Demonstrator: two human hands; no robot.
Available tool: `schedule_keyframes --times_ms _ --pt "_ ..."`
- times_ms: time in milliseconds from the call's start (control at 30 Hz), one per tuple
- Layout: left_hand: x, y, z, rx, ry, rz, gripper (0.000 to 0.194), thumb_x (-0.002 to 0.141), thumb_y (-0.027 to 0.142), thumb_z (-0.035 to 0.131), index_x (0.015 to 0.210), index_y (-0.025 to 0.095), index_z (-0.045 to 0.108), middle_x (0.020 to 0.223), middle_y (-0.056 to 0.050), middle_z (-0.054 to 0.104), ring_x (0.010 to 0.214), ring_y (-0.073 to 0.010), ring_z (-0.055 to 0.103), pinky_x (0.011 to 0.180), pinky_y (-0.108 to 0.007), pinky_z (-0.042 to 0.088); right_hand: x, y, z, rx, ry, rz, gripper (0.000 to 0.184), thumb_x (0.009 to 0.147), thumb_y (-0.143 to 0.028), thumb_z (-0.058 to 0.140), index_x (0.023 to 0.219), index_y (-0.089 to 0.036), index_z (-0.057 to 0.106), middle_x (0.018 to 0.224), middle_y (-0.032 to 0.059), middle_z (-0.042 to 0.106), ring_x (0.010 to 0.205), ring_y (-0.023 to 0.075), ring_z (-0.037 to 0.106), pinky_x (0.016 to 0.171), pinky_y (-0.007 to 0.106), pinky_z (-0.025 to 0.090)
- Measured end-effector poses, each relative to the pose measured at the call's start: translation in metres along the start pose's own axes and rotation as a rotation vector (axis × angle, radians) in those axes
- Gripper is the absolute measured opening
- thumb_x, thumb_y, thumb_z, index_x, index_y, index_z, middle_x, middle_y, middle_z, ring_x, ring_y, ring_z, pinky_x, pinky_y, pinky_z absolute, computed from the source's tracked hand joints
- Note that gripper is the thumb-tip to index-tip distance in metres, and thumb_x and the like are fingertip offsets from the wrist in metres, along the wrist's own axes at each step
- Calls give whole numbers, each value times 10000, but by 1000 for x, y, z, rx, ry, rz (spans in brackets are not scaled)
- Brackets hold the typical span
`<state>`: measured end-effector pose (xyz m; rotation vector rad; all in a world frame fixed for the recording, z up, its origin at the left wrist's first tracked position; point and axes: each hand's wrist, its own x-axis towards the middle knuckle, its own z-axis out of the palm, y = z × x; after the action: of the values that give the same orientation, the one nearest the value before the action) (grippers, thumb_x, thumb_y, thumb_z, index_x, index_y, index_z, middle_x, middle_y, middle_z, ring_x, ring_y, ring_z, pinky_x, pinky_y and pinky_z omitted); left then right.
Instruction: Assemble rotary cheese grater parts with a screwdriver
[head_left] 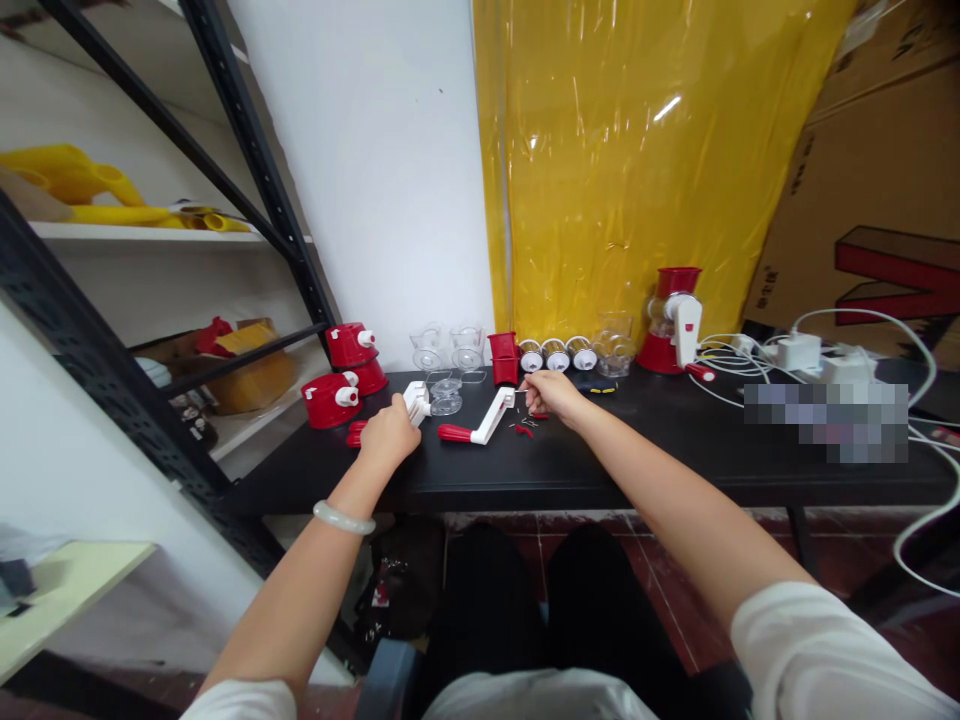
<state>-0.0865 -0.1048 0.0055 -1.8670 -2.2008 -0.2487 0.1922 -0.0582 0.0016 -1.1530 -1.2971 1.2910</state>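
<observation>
My left hand is closed around a white crank handle with a red grip, held just above the table at the left. A second crank handle, white with a red grip, lies on the table between my hands. The fingers of my right hand are pinched together beside its upper end, with a thin metal pin at the fingertips. Below them lie several small metal pins and small red plastic pieces. My right palm hides part of the table.
Red bases stand at the left, clear plastic housings and a red hopper behind. Three grater drums and a yellow-black screwdriver lie farther right. An assembled rotary grater stands near white cables and chargers.
</observation>
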Motion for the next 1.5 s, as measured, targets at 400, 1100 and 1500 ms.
schedule_keyframes --times_ms 400,1100,1500 --pt "8 3 4 28 44 -43 423 803 310 525 1171 116 449 1010 -206 679 932 -370 675 718 -421 514 3 -2 7 -72 -22 -23 256 930 -165 427 711 -157 559 460 -37 555 341 72 513 381 169 380" --pt "39 125 -16 -238 -219 495 628 552 225 797 1117 115 545 1082 -223 675 1000 -372 657 761 -351 477 65 -6 -22 -844 -85 -664 66 761 -165 663 699 -175 645 689 5 649 631 113 551 635 226 395" --pt "68 114 22 -564 -311 489 477 681 209 658 1142 141 561 926 -66 743 783 -200 703 625 -252 488 53 40 -35 -980 -33 -982 65 805 -205 667 849 -183 710 923 71 598 917 203 510 837 338 425"
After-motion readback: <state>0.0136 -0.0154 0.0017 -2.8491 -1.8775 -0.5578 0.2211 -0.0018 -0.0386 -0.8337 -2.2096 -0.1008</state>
